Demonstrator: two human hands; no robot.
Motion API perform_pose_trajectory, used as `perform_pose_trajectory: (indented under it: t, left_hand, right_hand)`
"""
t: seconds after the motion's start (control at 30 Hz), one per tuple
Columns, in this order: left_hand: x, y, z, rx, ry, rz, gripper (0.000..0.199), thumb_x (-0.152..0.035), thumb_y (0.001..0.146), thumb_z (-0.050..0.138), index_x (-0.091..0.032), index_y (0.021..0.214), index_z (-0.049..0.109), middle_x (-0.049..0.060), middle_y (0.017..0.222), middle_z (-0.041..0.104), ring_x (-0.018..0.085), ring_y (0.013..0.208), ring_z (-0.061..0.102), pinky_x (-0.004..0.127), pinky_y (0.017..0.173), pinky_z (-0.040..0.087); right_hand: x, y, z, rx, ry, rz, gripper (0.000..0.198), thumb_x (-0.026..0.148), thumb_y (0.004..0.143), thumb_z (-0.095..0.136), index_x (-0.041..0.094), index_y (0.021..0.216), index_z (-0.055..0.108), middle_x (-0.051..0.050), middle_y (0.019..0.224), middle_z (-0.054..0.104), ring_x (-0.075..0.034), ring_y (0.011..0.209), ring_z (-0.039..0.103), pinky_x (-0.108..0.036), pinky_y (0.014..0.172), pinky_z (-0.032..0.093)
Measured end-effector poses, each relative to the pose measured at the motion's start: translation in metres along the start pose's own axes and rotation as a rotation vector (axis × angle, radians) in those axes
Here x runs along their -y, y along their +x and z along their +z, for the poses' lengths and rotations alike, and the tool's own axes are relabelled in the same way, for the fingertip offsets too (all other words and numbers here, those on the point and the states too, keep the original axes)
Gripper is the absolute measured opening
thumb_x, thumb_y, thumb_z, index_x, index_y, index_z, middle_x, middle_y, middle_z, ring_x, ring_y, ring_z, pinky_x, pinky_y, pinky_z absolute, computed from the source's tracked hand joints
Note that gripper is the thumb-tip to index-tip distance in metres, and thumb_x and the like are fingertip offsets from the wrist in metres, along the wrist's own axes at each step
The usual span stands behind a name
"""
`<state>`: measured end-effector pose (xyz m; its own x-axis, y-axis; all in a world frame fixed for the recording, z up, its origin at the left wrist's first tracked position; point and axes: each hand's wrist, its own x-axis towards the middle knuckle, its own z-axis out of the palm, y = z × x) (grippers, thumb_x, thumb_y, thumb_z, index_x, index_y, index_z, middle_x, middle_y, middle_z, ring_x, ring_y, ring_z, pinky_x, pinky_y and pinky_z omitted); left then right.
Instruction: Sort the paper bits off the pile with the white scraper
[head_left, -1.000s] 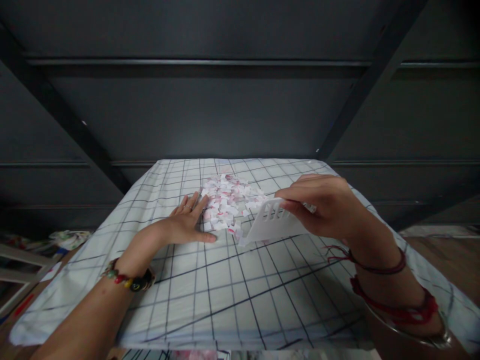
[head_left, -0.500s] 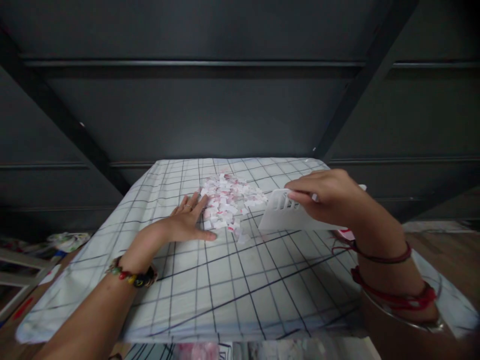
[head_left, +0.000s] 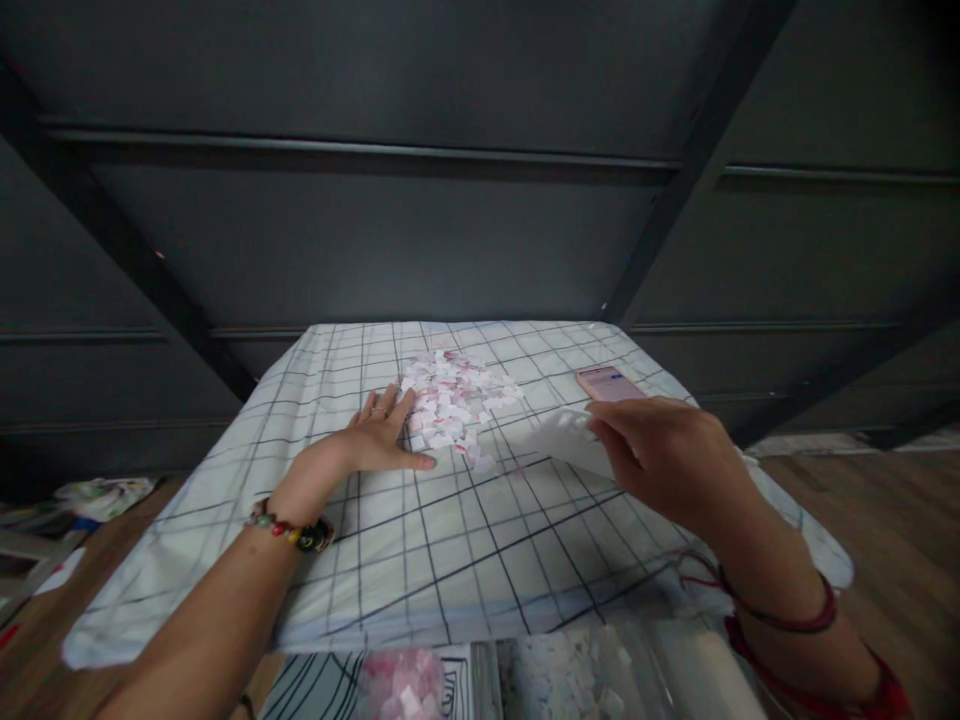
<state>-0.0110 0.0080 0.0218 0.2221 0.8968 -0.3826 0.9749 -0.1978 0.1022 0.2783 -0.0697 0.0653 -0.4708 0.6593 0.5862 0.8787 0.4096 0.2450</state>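
Observation:
A loose heap of small white and pink paper scraps lies on the checked tablecloth. Flat on the cloth, at the heap's left edge, rests my left hand with fingers spread and nothing held. To the right of the heap, my right hand grips a white plastic scraper with slots cut near its top edge. The scraper is tilted and partly blurred, and my fingers hide its right part. Some bare cloth separates it from the scraps.
A phone in a pink case lies beyond my right hand. Below the table's near edge are clear containers, one with pink pieces and another with pale scraps. A dark panelled wall stands behind the table.
My right hand has lowered and come nearer with the scraper, which now tilts more. The phone has come into view behind it. My left hand stays beside the scraps.

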Motion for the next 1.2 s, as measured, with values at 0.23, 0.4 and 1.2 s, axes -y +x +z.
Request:
perform_pose_trajectory:
  t: [0.23, 0.4, 1.2]
  left_hand:
    - [-0.004, -0.006, -0.002, -0.015, -0.001, 0.012, 0.115, -0.072, 0.065, 0.054, -0.013, 0.146, -0.002, 0.017, 0.148, -0.012, 0.042, 0.134, -0.006, 0.053, 0.105, 0.019]
    - [-0.002, -0.015, -0.007, 0.022, 0.005, 0.017, 0.119, -0.068, 0.060, 0.061, -0.012, 0.146, 0.000, 0.017, 0.148, -0.008, 0.041, 0.134, -0.002, 0.052, 0.104, 0.020]
    - [0.025, -0.102, 0.042, -0.040, 0.031, 0.036, 0.087, -0.068, 0.084, 0.031, -0.011, 0.146, 0.008, 0.015, 0.149, -0.004, 0.035, 0.136, -0.002, 0.053, 0.107, 0.012]
  right_hand:
    - [0.046, 0.003, -0.019, -0.045, 0.107, -0.158, 0.023, 0.004, 0.076, 0.042, 0.012, 0.073, 0.063, -0.002, 0.055, 0.057, -0.014, 0.049, 0.047, -0.029, 0.054, 0.033]
    - [0.061, 0.005, -0.029, -0.066, 0.120, -0.182, 0.023, 0.003, 0.075, 0.042, 0.012, 0.076, 0.063, -0.001, 0.055, 0.057, -0.012, 0.050, 0.046, -0.028, 0.054, 0.033]
    - [0.097, -0.003, -0.039, -0.079, -0.003, -0.127, 0.023, 0.003, 0.074, 0.042, 0.012, 0.077, 0.063, -0.002, 0.055, 0.060, -0.013, 0.048, 0.050, -0.027, 0.052, 0.034]
